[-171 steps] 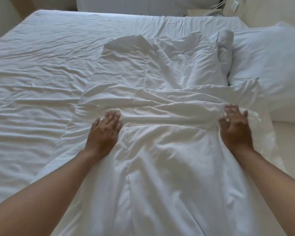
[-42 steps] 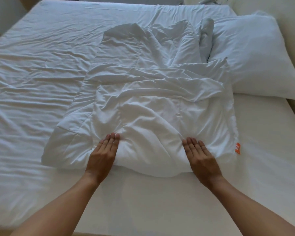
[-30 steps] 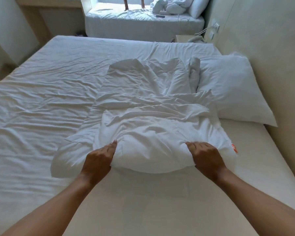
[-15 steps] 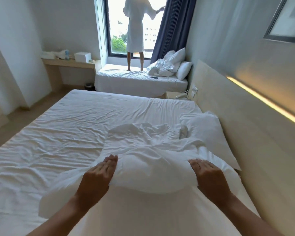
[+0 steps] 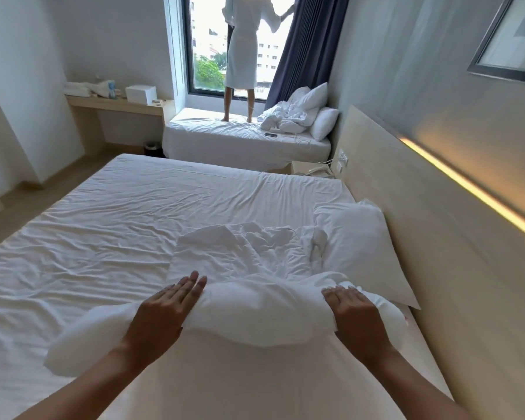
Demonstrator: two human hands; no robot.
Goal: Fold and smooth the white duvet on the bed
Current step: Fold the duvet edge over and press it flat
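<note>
Clerk: Head view, item one: white duvet (image 5: 255,310), lying on the near part of the bed (image 5: 109,244), toward the headboard side; near edge raised in a rounded fold, far part crumpled flat on the sheet.

Checker: Hands?

Clerk: Left hand (image 5: 164,310) at the fold's left end, fingers straight and together on top, thumb hidden beneath the cloth; it appears to hold the edge. Right hand (image 5: 352,313) at the right end, fingers curled over the cloth, gripping it. Both forearms bare.

Checker: Adjacent items?

Clerk: Pillow (image 5: 358,247), white, just beside the duvet's right side, against the headboard (image 5: 431,225). Lit strip along the headboard's top.

Checker: Background?

Clerk: Second bed (image 5: 240,140) under the window (image 5: 206,47); a person in a white robe (image 5: 243,47) stands on it, facing out. Dark curtain (image 5: 303,47) at right. Counter (image 5: 115,107) at left, carrying a white box (image 5: 140,93).
</note>
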